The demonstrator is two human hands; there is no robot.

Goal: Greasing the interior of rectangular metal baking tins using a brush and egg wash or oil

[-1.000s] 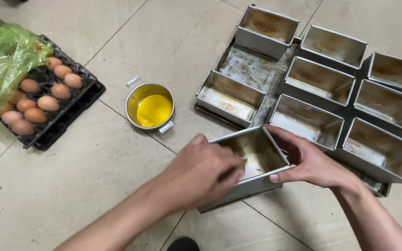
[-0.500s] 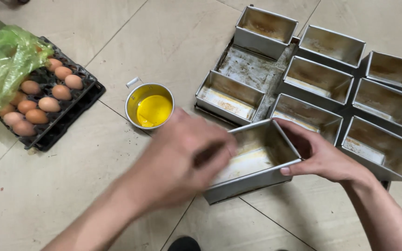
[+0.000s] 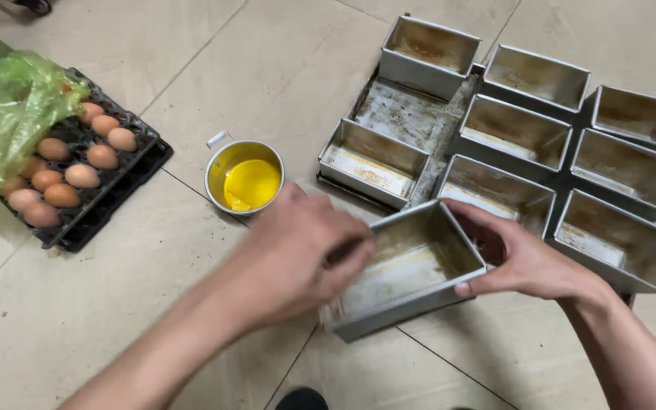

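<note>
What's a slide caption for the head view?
Left hand reaches into a metal loaf tin steadied by the right hand.

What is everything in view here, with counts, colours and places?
Held loaf tin: one, grey metal, tilted, bottom centre.
Other loaf tins: seven, grey metal, upper right on the tray.
Baking tray: one, dark and stained, under those tins.
Small pot: one, metal, yellow liquid inside, centre left.
Egg tray: one, black, left, holding brown eggs.
Plastic bag: one, green, over the egg tray.
Floor tiles: beige.
Left hand: inside the held tin, blurred.
Right hand: gripping the held tin's right end.
</note>
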